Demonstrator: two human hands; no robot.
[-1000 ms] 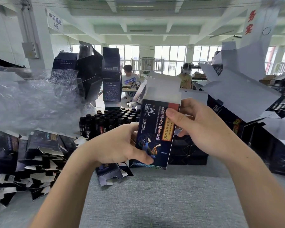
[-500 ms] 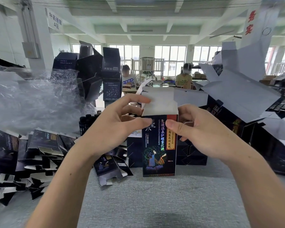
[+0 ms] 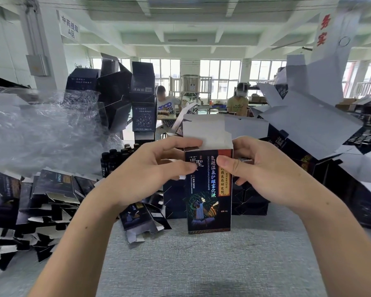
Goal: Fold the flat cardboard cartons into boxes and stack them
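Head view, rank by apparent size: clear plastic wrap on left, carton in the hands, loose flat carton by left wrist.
1. plastic wrap, largest by far.
2. carton, though nearer the camera.
3. flat carton, partly hidden by the left forearm.

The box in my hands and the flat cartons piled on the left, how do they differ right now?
The box stands upright on the grey table, squared up with its white top flap raised; the flat cartons lie collapsed, overlapping in a heap. Both the left hand and right hand pinch the box; nothing touches the flat cartons. Both are dark printed cardboard with pale insides.
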